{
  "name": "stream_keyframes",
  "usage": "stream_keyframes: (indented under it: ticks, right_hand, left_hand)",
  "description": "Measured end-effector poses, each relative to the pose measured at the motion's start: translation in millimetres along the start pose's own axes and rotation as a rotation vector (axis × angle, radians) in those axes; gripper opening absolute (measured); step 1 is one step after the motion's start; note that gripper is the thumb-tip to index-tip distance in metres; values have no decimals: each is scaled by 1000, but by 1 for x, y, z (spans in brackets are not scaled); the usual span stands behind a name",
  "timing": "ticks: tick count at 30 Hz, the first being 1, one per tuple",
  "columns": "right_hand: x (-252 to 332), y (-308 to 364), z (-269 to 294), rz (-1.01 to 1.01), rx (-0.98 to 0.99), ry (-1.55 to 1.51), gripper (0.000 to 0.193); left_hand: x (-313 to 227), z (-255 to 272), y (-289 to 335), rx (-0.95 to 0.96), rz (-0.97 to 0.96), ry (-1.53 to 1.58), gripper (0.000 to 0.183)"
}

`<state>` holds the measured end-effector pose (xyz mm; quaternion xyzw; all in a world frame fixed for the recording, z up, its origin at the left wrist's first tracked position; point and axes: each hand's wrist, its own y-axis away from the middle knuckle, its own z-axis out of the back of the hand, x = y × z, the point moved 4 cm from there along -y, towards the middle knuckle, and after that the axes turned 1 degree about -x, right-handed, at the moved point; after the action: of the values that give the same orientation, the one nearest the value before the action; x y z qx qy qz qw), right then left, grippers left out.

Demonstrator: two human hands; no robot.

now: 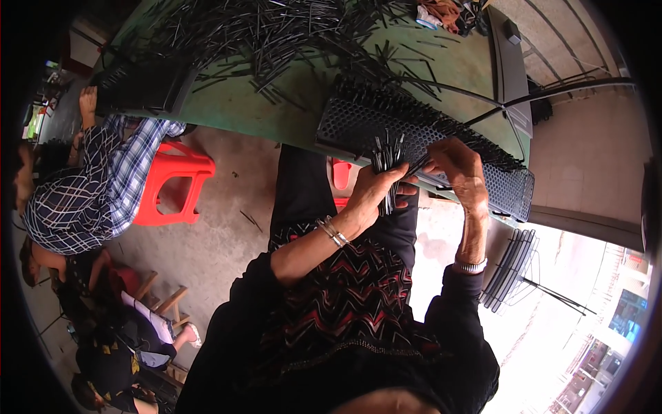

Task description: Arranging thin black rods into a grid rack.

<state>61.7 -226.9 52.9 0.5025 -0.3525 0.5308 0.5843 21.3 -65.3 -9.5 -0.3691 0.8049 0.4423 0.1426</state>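
My left hand (pixel 371 192) is closed around a bundle of thin black sticks (pixel 388 156), whose ends stick out above and below the fingers. Just right of it, my right hand (pixel 458 171) has its fingers bent in a pinch, with a thin dark stick at the fingertips partly hidden by them. Both hands are at the near edge of a long black perforated rack (pixel 345 130) full of round holes. Rows of black sticks (pixel 420 110) stand up along the far side of this rack.
A large loose pile of black sticks (pixel 269 43) covers the far part of the green table (pixel 231 114). A red stool (pixel 172 181) stands left on the floor. A person in a checked shirt (pixel 76 190) sits at the left, near another dark rack (pixel 145 86). Crumpled cloth (pixel 445 12) lies at the back.
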Motion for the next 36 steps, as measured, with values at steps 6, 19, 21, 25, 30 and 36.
stream_keyframes:
  ticks: [6,19,21,25,30,36]
  right_hand:
    - [16,0,16,342,-539,270,11]
    - [7,-7,8,458,-591,535,11]
    - [5,-10,10,484,-560,564,8]
    - [12,-19,17,522,-445,568,9]
    - [13,-26,22,418,-328,505,10]
    - [4,-26,14,482,-337,617,10]
  left_hand:
    - [21,0,-13,51,119,130,26]
    - [32,4,-20,-41,29,171,16]
    - [29,2,-15,-36,64,176,16]
    - [29,4,-12,-12,34,122,17]
    - [24,3,-12,32,6,78,19]
    - [21,2,-8,71,-28,54,23]
